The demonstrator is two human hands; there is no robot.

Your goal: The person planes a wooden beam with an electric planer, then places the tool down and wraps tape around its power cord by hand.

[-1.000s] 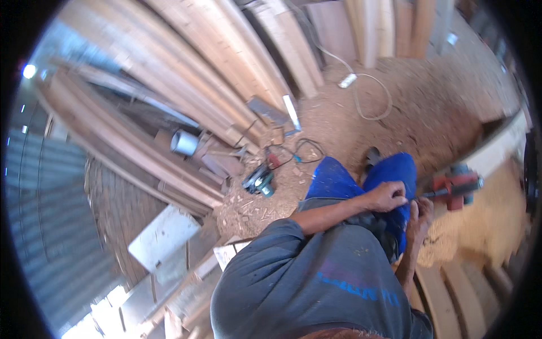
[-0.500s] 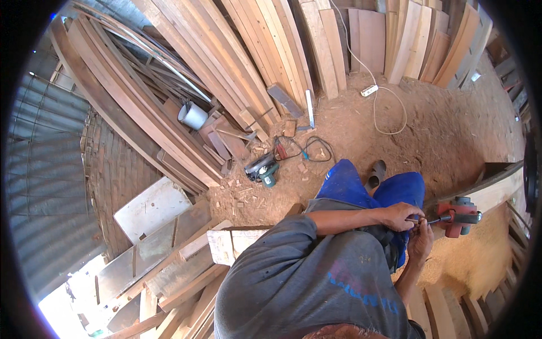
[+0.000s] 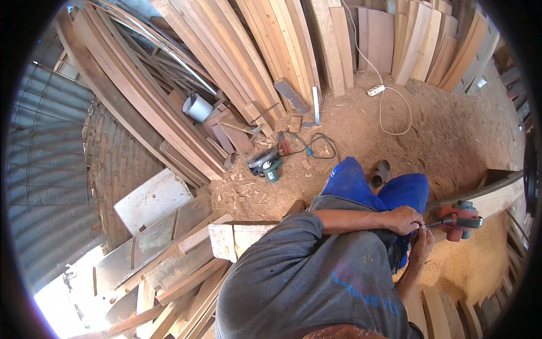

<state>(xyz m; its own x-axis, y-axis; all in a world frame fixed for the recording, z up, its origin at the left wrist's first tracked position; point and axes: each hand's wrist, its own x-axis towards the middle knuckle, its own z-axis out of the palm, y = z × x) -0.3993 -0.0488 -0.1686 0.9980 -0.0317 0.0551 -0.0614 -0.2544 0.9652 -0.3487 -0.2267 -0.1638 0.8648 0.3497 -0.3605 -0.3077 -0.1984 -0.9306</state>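
My left hand (image 3: 404,220) is closed, its fingertips meeting those of my right hand in front of my lap. A dark power cord (image 3: 433,224) runs from the red electric hand planer (image 3: 460,220) to my right hand (image 3: 420,244), whose fingers are pinched around its end. What my left fingers hold is too small and covered to make out. The planer rests just right of my hands, on or beside a pale wooden beam (image 3: 497,199). My blue trousers (image 3: 353,183) show beyond my forearms.
A green and black circular saw (image 3: 266,165) lies on the shaving-strewn floor with its cord. Near it stands a metal square (image 3: 316,107). A white extension socket (image 3: 376,90) lies farther off. Long boards (image 3: 226,56) lean along the back; a white bucket (image 3: 197,107) sits among timber.
My left hand has closed in on my right; a thin dark piece seen between them earlier is now covered. The whole view has shifted slightly. The planer stays in place.
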